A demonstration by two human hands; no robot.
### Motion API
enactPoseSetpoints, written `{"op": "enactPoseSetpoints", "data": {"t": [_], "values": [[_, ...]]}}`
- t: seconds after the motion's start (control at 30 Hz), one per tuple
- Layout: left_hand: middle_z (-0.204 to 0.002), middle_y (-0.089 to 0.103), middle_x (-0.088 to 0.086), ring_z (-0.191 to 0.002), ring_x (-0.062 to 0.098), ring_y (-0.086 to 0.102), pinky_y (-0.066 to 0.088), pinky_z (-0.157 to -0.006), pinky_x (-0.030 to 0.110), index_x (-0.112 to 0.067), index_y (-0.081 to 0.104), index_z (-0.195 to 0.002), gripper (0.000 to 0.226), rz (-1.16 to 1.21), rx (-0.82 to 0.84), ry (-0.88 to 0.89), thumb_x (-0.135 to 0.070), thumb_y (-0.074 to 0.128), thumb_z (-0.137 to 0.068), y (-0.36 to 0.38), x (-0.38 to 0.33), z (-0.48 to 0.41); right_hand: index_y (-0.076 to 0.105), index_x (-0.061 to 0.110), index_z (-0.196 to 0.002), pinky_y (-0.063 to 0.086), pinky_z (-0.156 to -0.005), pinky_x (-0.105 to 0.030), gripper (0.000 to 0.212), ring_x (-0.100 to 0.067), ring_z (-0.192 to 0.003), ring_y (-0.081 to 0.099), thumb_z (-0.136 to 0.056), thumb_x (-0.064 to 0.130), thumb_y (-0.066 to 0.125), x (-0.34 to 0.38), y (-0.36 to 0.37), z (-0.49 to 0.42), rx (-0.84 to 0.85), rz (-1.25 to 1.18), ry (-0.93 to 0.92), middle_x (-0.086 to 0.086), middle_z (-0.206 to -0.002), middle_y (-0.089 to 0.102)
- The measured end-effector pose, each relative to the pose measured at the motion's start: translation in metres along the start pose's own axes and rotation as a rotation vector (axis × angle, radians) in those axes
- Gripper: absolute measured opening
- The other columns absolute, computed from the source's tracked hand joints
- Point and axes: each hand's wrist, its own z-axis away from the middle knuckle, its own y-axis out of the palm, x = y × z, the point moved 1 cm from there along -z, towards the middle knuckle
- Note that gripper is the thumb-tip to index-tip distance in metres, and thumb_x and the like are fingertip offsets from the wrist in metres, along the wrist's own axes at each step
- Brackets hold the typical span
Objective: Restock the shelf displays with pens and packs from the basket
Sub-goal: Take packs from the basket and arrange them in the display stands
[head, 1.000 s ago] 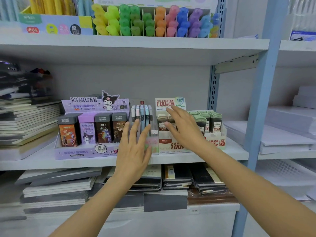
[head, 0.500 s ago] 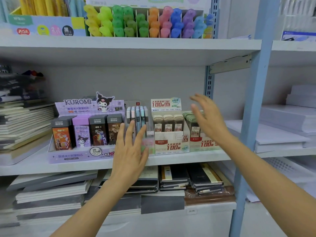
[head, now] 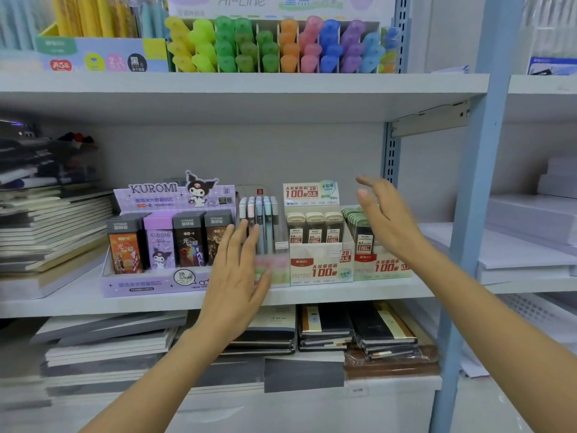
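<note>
- white store shelving fills the view; the middle shelf board (head: 343, 295) carries a row of display boxes right in front of both hands.
- left hand (head: 237, 276) is released, fingers straight and a little spread, grasping nothing. it is raised before the front edge of the board, its back to the camera.
- behind its fingertips (head: 243, 228) stands the clear pen holder (head: 281, 245), with pastel pens (head: 260, 214) upright in it. whether the fingers touch it i cannot tell.
- just left of that hand sits the purple kuromi box (head: 156, 282), with four lead packs (head: 159, 245) standing in its front row.
- right hand (head: 387, 214) is also released, fingers loosely bent and empty, held higher than the left hand.
- between the two hands is the white 0.5 lead box (head: 321, 270), with three beige-capped packs (head: 313, 229) upright in it.
- behind the right hand is the green-capped pack box (head: 382, 268), partly hidden by palm and wrist. whether hand and box touch i cannot tell.
- above both hands, on the upper shelf (head: 249, 85), stand rows of coloured highlighters (head: 274, 48).
- below the hands lie stacked dark notebooks (head: 324, 329) in wrap. well left of the left hand is a flat notebook pile (head: 53, 226).
- right of the right hand runs a blue upright post (head: 474, 214), and past it lie white paper reams (head: 530, 239).
</note>
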Motion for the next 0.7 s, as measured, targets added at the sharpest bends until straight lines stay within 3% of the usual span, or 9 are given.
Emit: {"op": "enactPoseSetpoints", "data": {"t": [0.1, 0.23, 0.33, 0.43, 0.57, 0.7], "values": [[-0.163, 0.007, 0.002, -0.150, 0.017, -0.004, 0.003, -0.121, 0.038, -0.017, 0.014, -0.154, 0.063, -0.071, -0.034, 0.015, -0.040, 0.039, -0.101, -0.016, 0.017, 0.003, 0.036, 0.027, -0.145, 0.029, -0.109, -0.033, 0.046, -0.001, -0.132, 0.029, -0.102, 0.041, 0.038, 0.043, 0.032, 0.001, 0.139, -0.115, -0.156, 0.006, -0.152, 0.034], [-0.163, 0.012, 0.009, -0.151, 0.025, -0.001, 0.003, -0.122, 0.044, -0.013, 0.025, -0.153, 0.062, -0.184, -0.024, -0.090, -0.045, 0.032, -0.101, -0.034, 0.039, 0.016, 0.023, 0.030, -0.152, 0.012, -0.116, -0.032, 0.057, -0.011, -0.147, 0.009, -0.100, 0.046, 0.039, 0.076, 0.085, -0.006, 0.365, -0.022, -0.233, 0.006, -0.162, 0.011], [-0.164, 0.001, 0.005, -0.150, 0.027, -0.012, -0.012, -0.119, 0.046, -0.025, 0.018, -0.154, 0.069, -0.291, 0.063, -0.195, -0.058, 0.012, -0.093, -0.038, 0.056, 0.031, 0.018, 0.024, -0.154, 0.011, -0.119, -0.043, 0.061, -0.022, -0.149, 0.006, -0.101, 0.047, 0.036, 0.085, 0.110, -0.015, 0.375, 0.105, -0.107, -0.003, -0.163, 0.006], [-0.164, -0.006, 0.000, -0.150, 0.024, -0.012, -0.015, -0.117, 0.052, -0.038, 0.018, -0.152, 0.061, -0.302, 0.152, -0.205, -0.059, 0.006, -0.097, -0.035, 0.071, 0.041, 0.022, 0.018, -0.152, 0.020, -0.115, -0.047, 0.061, -0.032, -0.144, 0.021, -0.100, 0.047, 0.037, 0.094, 0.125, -0.016, 0.350, 0.149, -0.029, -0.010, -0.158, 0.018], [-0.163, 0.007, -0.001, -0.151, 0.025, 0.001, -0.016, -0.116, 0.053, -0.038, 0.036, -0.146, 0.055, -0.203, 0.168, -0.138, -0.057, 0.014, -0.099, -0.035, 0.083, 0.042, 0.023, 0.014, -0.151, 0.029, -0.114, -0.049, 0.063, -0.035, -0.139, 0.030, -0.099, 0.046, 0.040, 0.102, 0.130, -0.013, 0.344, 0.121, -0.028, -0.011, -0.156, 0.023], [-0.160, 0.020, 0.002, -0.150, 0.027, 0.009, -0.016, -0.116, 0.055, -0.034, 0.046, -0.140, 0.046, -0.169, 0.145, -0.119, -0.050, 0.031, -0.100, -0.035, 0.089, 0.038, 0.019, 0.017, -0.153, 0.025, -0.116, -0.048, 0.065, -0.031, -0.144, 0.022, -0.099, 0.045, 0.042, 0.101, 0.123, -0.011, 0.378, 0.068, -0.026, -0.008, -0.159, 0.014]]}}
